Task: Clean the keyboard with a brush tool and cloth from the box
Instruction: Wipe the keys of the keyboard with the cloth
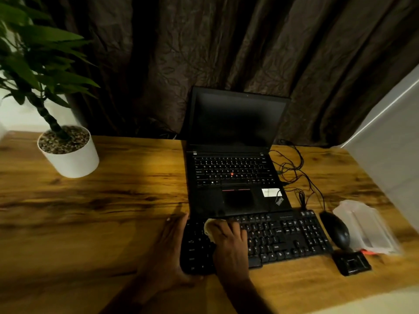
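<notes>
A black external keyboard [283, 236] lies on the wooden desk [102, 211] in front of an open laptop [233, 175]. My right hand [229, 239] rests on the keyboard's left half, pressing a pale cloth [209, 226] onto the keys; only the cloth's left edge shows under my fingers. My left hand [169, 250] holds the keyboard's left end, thumb at its near corner. At the far right stands a clear plastic box [365, 225]. No brush is visible.
A black mouse [336, 230] sits right of the keyboard, with tangled cables [294, 171] behind it. A small black square object [351, 262] lies near the box. A potted plant in a white pot [70, 155] stands at the back left. Dark curtains hang behind.
</notes>
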Action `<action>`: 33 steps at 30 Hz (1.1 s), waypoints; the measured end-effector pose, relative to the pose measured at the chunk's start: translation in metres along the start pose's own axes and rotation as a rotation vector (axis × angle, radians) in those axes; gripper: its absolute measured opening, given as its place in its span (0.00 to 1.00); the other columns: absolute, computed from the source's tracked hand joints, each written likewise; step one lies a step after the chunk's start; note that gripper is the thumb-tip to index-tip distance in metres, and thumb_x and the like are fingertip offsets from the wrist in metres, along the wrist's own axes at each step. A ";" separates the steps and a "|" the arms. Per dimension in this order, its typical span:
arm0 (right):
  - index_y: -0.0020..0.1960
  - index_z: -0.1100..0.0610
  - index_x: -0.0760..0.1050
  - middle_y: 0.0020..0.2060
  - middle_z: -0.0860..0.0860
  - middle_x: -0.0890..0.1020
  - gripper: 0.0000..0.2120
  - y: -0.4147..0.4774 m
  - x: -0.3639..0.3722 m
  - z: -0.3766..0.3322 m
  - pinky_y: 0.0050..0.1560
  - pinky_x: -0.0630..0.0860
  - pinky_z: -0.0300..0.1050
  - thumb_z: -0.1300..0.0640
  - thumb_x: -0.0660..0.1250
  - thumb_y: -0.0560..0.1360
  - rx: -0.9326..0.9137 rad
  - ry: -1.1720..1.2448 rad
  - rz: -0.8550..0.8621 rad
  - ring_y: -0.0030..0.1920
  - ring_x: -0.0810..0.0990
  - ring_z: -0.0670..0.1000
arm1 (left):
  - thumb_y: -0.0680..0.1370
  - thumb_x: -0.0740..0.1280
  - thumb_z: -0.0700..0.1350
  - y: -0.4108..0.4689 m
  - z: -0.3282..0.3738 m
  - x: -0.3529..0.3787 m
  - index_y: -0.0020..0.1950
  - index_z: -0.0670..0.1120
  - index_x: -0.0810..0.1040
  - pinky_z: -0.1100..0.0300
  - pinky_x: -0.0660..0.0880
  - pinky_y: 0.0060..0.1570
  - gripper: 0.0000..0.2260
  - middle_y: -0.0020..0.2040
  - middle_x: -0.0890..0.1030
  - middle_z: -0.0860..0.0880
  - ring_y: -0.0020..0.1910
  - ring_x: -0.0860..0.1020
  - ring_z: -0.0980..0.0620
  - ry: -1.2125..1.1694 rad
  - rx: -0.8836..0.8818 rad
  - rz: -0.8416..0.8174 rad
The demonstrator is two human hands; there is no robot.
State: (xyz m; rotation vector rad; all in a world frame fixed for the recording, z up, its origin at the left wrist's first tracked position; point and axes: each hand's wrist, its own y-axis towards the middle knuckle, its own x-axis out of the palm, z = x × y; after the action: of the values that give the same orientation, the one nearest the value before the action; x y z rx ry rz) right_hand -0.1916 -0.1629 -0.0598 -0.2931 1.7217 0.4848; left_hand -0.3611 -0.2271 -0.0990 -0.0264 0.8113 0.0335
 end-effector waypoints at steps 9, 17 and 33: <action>0.53 0.44 0.81 0.52 0.43 0.81 0.24 0.005 -0.013 0.060 0.46 0.73 0.50 0.65 0.72 0.61 0.135 -0.028 0.007 0.53 0.76 0.54 | 0.56 0.73 0.74 0.001 -0.002 0.004 0.80 0.51 0.42 0.60 0.45 0.77 0.64 0.80 0.51 0.55 0.80 0.48 0.52 0.005 0.041 0.018; 0.53 0.48 0.81 0.51 0.44 0.83 0.23 0.007 -0.005 0.035 0.40 0.75 0.47 0.58 0.55 0.65 -0.025 0.016 0.088 0.48 0.78 0.53 | 0.54 0.74 0.73 0.003 -0.010 0.010 0.81 0.51 0.42 0.50 0.56 0.77 0.66 0.80 0.55 0.52 0.79 0.53 0.49 0.023 0.034 0.030; 0.53 0.47 0.82 0.50 0.44 0.83 0.27 0.008 -0.014 0.101 0.43 0.70 0.48 0.65 0.79 0.56 0.190 0.023 0.104 0.49 0.75 0.52 | 0.56 0.74 0.71 -0.001 -0.001 0.001 0.81 0.52 0.41 0.48 0.56 0.77 0.65 0.79 0.56 0.54 0.79 0.52 0.50 0.012 0.031 0.020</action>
State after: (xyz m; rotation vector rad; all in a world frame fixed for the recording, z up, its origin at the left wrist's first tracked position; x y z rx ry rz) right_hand -0.1048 -0.1094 -0.0599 -0.0730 1.7970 0.3905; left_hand -0.3612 -0.2278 -0.1006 0.0111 0.8236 0.0392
